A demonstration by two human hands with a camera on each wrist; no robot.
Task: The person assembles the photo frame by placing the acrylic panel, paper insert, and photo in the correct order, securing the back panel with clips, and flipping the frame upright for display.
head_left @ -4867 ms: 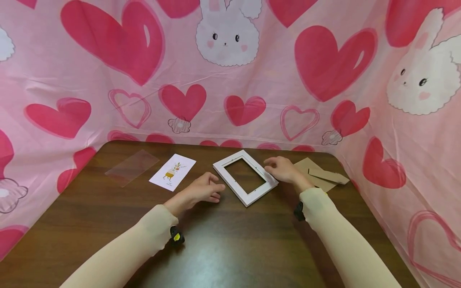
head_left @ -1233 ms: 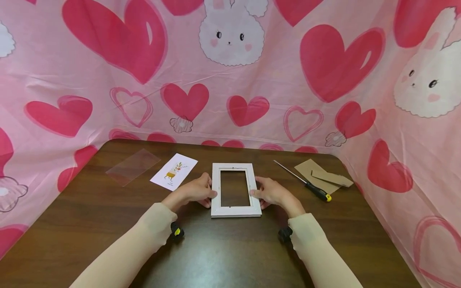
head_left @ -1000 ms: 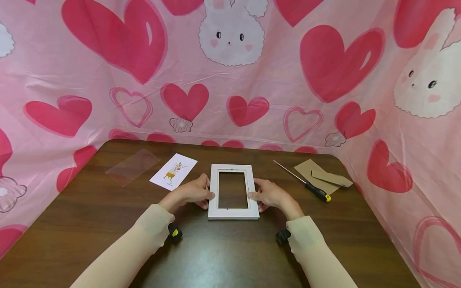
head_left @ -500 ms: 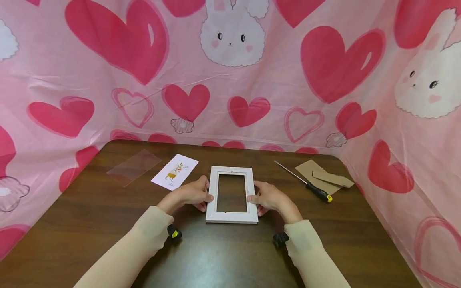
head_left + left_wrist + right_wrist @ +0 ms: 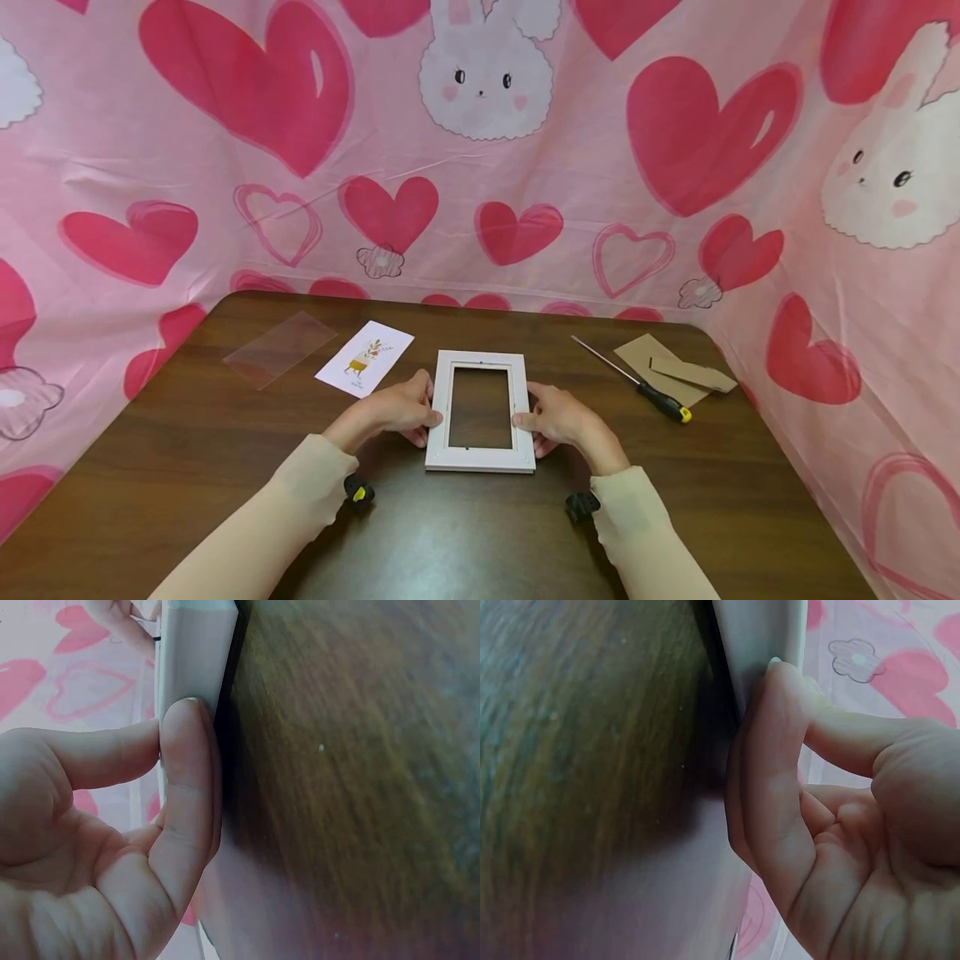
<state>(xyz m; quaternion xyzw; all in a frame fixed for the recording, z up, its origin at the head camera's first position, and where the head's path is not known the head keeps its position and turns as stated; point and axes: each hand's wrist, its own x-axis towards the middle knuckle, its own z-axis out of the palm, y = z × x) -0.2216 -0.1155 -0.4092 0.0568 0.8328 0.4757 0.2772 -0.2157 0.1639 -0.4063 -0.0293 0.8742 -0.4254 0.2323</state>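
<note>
A white rectangular frame (image 5: 480, 459) with an open middle lies on the brown table in the head view, its long sides pointing away from me. My left hand (image 5: 401, 408) grips its left side, thumb on the top face and fingers along the outer edge. On the opposite side my right hand (image 5: 566, 419) holds it the same way. In the left wrist view the left hand (image 5: 112, 825) pinches the white edge (image 5: 196, 652). The right wrist view has the right hand (image 5: 840, 802) pinching the other edge (image 5: 761, 637). The frame's underside is hidden.
Left of the frame lie a printed white card (image 5: 364, 358) and a clear sheet (image 5: 280, 350). To the right are a black and yellow screwdriver (image 5: 663, 402) and brown board pieces (image 5: 667, 367) with a small dark L-shaped piece. Patterned pink cloth (image 5: 480, 175) surrounds the table (image 5: 465, 542).
Both hands have drawn the frame slightly towards me. Earlier it lay at an angle with the left hand off it; it has since been turned straight, and the screwdriver now lies at the right.
</note>
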